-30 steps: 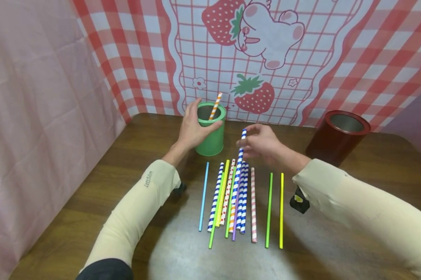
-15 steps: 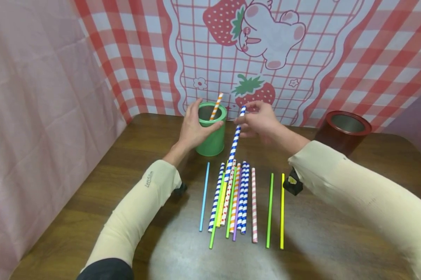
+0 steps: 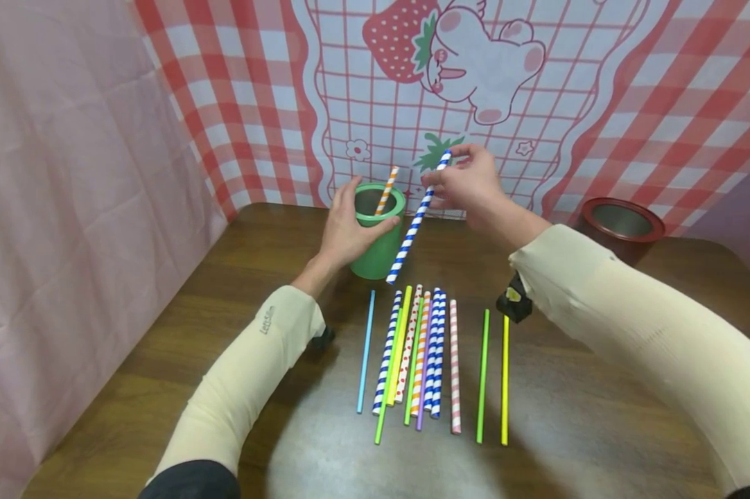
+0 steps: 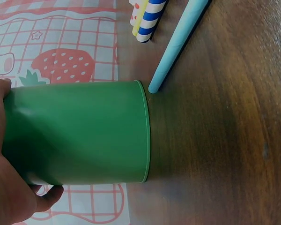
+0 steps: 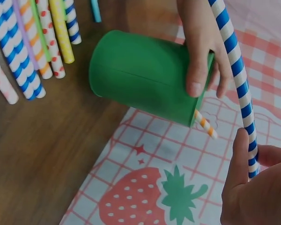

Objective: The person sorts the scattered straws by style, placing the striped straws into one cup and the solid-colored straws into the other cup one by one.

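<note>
Around the rim of a green can (image 3: 377,255), thumb and fingers of my left hand (image 3: 342,235) grip it as it stands upright on the table. An orange-and-white striped straw (image 3: 386,191) leans inside and pokes out of its top. To the right of the can, my right hand (image 3: 471,181) pinches a blue-and-white striped paper straw (image 3: 412,233) near its upper end. That straw slants, its lower end beside the can and above the straws on the table. In the right wrist view, thumb and fingertips (image 5: 242,152) meet on the striped straw.
Several straws lie side by side in front of the can, among them a light blue straw (image 3: 365,353), a red-dotted straw (image 3: 409,346), a pink striped straw (image 3: 455,367) and a yellow straw (image 3: 505,388). A dark red can (image 3: 621,239) stands at the back right, against a checked backdrop (image 3: 250,104).
My right hand has lifted the blue-and-white striped straw up and away from the row; its lower end has swung left toward the green can. My left hand stays on the can.
</note>
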{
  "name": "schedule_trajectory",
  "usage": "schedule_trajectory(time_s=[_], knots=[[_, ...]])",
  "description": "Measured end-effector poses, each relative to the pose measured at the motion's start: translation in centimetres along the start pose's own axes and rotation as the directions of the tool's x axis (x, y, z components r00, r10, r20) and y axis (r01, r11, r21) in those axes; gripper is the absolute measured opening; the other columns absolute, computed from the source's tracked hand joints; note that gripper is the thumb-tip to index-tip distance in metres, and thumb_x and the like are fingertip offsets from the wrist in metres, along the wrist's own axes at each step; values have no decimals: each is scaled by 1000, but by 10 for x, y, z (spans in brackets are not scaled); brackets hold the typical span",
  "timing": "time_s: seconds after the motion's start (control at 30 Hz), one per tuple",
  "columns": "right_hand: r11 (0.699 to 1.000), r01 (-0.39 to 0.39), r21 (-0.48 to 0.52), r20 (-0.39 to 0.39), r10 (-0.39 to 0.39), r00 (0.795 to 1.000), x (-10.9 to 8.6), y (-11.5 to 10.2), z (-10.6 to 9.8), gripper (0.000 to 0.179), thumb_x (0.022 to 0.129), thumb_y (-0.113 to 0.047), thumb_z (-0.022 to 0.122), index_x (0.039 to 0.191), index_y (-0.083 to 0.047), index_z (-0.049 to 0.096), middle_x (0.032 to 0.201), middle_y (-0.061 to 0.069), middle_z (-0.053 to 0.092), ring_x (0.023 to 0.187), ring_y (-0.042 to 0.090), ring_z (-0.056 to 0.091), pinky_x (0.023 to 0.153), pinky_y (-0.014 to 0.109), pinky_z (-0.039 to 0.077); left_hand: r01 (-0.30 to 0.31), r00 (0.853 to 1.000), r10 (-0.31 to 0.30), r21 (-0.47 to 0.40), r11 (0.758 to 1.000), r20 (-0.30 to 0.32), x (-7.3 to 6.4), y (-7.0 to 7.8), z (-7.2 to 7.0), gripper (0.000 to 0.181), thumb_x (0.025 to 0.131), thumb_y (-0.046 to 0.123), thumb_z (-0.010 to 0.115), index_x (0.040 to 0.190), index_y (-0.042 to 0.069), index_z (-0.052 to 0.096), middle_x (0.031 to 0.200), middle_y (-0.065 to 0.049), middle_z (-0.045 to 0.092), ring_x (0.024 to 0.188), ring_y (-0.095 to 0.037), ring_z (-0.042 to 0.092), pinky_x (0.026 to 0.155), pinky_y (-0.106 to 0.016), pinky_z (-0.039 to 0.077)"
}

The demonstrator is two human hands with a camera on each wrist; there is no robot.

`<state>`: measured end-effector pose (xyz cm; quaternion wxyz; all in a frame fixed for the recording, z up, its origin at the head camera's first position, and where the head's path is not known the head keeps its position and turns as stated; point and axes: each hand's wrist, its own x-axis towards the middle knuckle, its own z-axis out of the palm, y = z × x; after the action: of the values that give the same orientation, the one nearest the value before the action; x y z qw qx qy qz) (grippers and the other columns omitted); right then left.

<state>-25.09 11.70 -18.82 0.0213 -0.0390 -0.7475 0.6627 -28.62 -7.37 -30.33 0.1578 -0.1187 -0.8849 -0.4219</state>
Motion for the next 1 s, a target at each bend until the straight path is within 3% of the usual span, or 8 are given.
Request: schedule_trajectory(time_s=[0.23,0.53,0.73,1.0], knots=[[1000,6,23,-127,-3,992,8,-10,-4,53,88,0,65,130,-12,36,95,7,55,65,12,64,60,24,56,9,1000,-9,-3,1000,16,0,0,0,97,77,54,74,151,21,22,153,-6,25,132,-23,37,103,-44,41],[991,8,134,-237,24,971,17,-13,-6,53,87,1,65,130,-18,39,100,4,56,83,18,68,70,26,57,-2,1000,2,20,1000,-3,1,-1,0,94,78,44,77,151,19,24,152,-8,27,134,-24,35,106,-42,38],[977,42,207,-301,23,953,23,-16,-2,53,86,3,65,125,-21,39,104,3,52,94,21,65,72,27,57,8,1000,-8,14,1000,24,1,0,-2,98,76,55,74,151,21,22,155,-6,23,138,-23,31,108,-45,36],[975,107,193,-376,-28,926,24,-13,5,49,88,-2,64,125,-22,38,105,2,52,90,16,62,75,30,57,-8,1000,8,13,1000,5,1,-2,-1,97,76,55,74,151,20,23,154,-7,25,135,-24,35,106,-44,38]])
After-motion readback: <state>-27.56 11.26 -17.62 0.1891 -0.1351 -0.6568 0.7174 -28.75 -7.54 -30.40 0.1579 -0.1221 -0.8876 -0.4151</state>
